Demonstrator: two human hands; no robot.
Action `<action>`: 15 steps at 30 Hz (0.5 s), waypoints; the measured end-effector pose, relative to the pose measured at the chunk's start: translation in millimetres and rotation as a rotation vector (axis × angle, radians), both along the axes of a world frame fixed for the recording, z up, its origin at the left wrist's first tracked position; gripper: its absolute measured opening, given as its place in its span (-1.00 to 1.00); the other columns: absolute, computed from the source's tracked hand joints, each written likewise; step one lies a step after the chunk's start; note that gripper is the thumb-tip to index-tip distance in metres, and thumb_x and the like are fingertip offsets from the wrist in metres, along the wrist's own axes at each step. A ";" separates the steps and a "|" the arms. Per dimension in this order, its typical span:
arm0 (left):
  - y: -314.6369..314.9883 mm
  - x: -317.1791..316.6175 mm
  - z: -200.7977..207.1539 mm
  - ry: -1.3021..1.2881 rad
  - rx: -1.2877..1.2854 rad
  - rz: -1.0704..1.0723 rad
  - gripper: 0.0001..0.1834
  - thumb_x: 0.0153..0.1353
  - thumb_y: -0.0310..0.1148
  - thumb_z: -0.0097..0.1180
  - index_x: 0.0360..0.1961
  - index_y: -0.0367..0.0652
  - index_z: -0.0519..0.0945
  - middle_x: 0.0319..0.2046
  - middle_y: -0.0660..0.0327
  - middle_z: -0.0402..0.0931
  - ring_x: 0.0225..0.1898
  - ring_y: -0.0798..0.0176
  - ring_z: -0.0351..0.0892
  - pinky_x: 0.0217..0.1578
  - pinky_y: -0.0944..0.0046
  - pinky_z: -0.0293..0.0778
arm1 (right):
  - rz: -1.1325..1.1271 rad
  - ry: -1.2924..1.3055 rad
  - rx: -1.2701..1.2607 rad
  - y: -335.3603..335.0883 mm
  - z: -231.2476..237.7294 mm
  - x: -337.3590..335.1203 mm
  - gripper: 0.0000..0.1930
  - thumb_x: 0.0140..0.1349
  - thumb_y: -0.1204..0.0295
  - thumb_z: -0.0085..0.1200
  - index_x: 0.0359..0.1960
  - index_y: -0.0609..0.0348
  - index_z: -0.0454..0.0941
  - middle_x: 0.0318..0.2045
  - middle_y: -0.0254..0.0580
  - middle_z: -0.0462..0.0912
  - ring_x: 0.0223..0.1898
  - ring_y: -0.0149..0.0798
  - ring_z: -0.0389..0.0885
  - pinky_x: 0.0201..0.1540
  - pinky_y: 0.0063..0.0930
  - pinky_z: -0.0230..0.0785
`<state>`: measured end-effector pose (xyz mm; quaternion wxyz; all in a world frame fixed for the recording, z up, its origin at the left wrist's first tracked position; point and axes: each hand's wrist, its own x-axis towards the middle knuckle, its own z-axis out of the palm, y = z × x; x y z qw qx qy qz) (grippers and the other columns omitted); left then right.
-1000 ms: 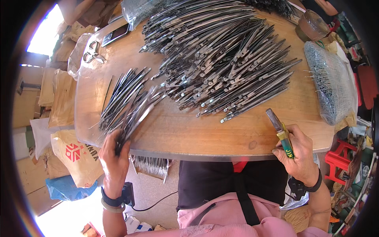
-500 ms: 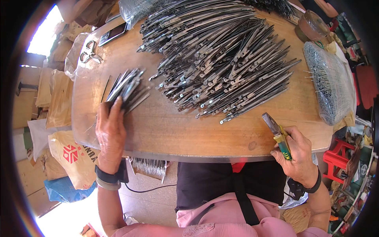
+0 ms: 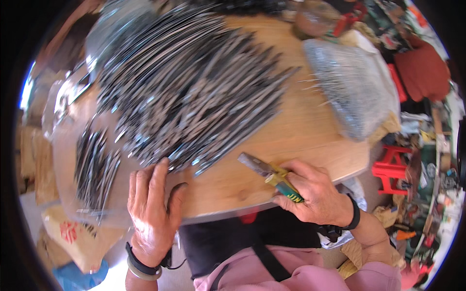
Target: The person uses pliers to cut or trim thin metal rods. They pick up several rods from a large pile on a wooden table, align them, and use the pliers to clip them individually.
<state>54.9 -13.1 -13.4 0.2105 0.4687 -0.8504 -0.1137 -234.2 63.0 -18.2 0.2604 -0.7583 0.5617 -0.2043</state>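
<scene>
My right hand grips pliers by their green and yellow handles, and the metal jaws point up and left over the table. My left hand holds nothing; its fingers are stretched out and the thumb stands apart. Those fingertips reach the lower left edge of a large pile of thin dark metal strips; blur hides whether they touch it. To the left of that hand lies a smaller bunch of the same strips.
The wooden table has a curved near edge. At its right lies a clear plastic bag of thin wires. A round brown container stands at the back. A red stool is on the floor at the right.
My left hand has let go of the smaller bunch and moved right to the large pile's edge. The view has turned, shifting the table leftward. The pliers stay in my right hand.
</scene>
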 end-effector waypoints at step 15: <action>-4.4 8.8 28.7 -0.041 -0.037 -0.024 -0.81 0.08 -0.68 0.11 -0.24 -0.37 0.57 -0.46 -0.01 0.41 -0.47 -0.03 0.47 -0.45 0.12 0.39 | -0.018 0.436 -0.578 -67.6 27.6 -79.5 -0.75 -0.18 0.58 0.20 -0.38 0.35 0.49 -0.19 0.03 0.49 -0.27 0.04 0.54 -0.27 -0.22 0.46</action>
